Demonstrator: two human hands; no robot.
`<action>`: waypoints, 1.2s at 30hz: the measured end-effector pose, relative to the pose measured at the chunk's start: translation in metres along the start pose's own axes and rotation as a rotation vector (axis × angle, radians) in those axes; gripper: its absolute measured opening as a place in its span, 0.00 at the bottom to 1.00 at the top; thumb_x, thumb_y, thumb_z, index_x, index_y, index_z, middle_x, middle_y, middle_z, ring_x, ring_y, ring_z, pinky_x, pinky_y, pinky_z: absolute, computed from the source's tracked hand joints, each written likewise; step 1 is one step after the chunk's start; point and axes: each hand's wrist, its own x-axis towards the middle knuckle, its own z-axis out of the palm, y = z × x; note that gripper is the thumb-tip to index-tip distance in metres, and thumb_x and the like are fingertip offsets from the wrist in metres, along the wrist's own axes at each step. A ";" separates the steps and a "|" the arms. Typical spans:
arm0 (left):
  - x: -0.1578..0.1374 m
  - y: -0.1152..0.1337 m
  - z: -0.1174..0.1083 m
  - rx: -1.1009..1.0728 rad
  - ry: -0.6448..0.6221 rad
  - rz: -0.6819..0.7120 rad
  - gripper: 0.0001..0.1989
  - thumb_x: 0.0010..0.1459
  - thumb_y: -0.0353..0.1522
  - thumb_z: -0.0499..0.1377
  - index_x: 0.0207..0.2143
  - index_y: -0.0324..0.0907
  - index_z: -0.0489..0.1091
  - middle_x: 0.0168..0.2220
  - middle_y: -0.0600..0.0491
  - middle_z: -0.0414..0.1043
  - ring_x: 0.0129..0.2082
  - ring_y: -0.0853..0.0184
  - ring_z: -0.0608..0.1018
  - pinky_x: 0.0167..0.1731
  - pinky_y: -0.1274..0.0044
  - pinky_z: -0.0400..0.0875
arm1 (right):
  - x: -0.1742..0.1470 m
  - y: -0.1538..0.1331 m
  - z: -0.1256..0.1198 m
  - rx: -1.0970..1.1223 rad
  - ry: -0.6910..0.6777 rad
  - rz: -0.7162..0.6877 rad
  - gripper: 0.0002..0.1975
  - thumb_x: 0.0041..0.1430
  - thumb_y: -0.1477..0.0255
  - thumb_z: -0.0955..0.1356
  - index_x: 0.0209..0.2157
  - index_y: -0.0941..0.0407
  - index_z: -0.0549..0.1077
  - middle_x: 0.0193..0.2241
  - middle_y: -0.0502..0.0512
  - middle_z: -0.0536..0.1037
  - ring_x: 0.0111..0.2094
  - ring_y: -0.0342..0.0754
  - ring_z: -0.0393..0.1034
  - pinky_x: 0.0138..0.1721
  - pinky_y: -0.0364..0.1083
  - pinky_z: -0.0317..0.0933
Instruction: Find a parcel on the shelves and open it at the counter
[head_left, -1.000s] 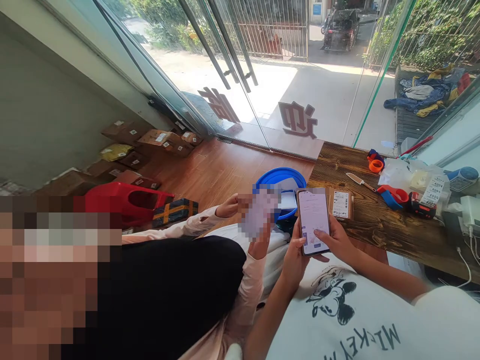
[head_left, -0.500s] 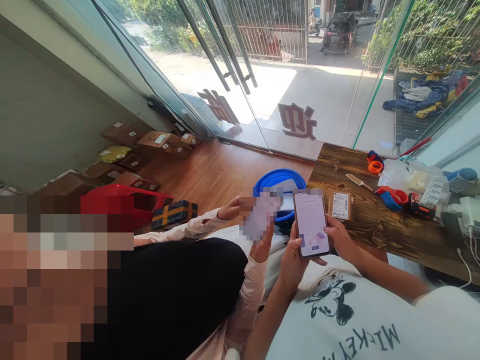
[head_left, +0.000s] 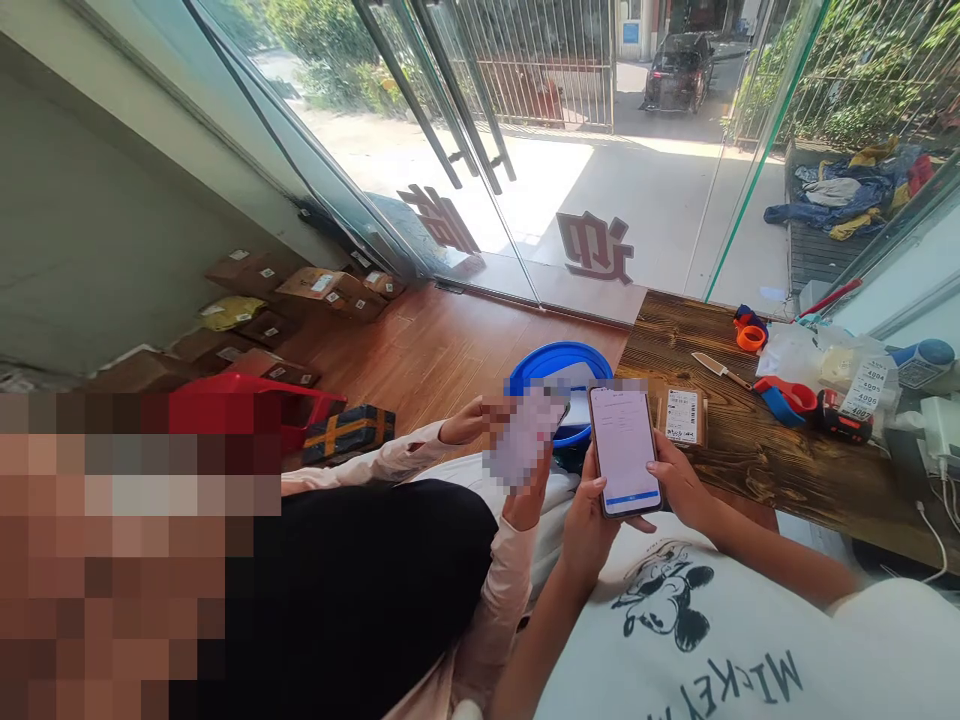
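A smartphone (head_left: 624, 445) is held upright in front of my white shirt, its screen facing me. My left hand (head_left: 589, 520) wraps the phone's lower left side, the thumb at its edge. On the other side, my right hand (head_left: 679, 478) grips the right edge, with its thumb at the border of the screen. The screen is mostly pale, with a blue bar along the bottom. Just beyond the phone lies a small labelled carton (head_left: 682, 416) on the wooden table (head_left: 780, 480).
A person beside me on the left holds another phone (head_left: 523, 437), blurred. Behind the phones stands a blue bin (head_left: 555, 352). A knife (head_left: 720, 369), tape rolls (head_left: 784, 400) and a label roll (head_left: 862, 392) lie on the table. Cartons (head_left: 322, 287) and a red stool (head_left: 315, 405) are left.
My phone's screen has changed: the picture and small buttons at the bottom gave way to a plain page with a blue bar. Both my hands stay on the phone, almost still.
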 end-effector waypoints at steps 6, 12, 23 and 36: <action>0.001 0.001 -0.001 -0.005 -0.002 0.000 0.48 0.56 0.36 0.61 0.74 0.62 0.42 0.67 0.47 0.65 0.50 0.50 0.81 0.27 0.71 0.85 | -0.001 0.007 0.000 -0.105 -0.011 -0.113 0.31 0.58 0.58 0.71 0.60 0.50 0.61 0.49 0.58 0.75 0.45 0.54 0.71 0.47 0.55 0.71; 0.003 0.000 -0.005 -0.028 0.002 -0.017 0.49 0.56 0.36 0.62 0.75 0.61 0.41 0.67 0.48 0.66 0.52 0.49 0.80 0.32 0.68 0.85 | 0.001 0.009 -0.003 -0.128 -0.112 -0.127 0.38 0.58 0.52 0.73 0.63 0.51 0.57 0.53 0.62 0.73 0.46 0.54 0.71 0.50 0.55 0.70; 0.003 -0.003 -0.010 -0.060 -0.031 0.000 0.48 0.58 0.35 0.62 0.75 0.60 0.42 0.64 0.47 0.69 0.51 0.51 0.80 0.33 0.67 0.86 | 0.000 0.014 -0.005 -0.131 -0.138 -0.105 0.40 0.59 0.53 0.72 0.65 0.51 0.55 0.49 0.61 0.74 0.41 0.52 0.72 0.41 0.52 0.73; 0.004 -0.006 -0.015 -0.044 -0.030 -0.006 0.51 0.59 0.36 0.61 0.75 0.58 0.33 0.62 0.44 0.71 0.49 0.52 0.80 0.27 0.73 0.84 | 0.001 0.017 -0.005 -0.133 -0.133 -0.085 0.40 0.60 0.52 0.72 0.66 0.49 0.53 0.54 0.62 0.73 0.48 0.56 0.73 0.43 0.54 0.75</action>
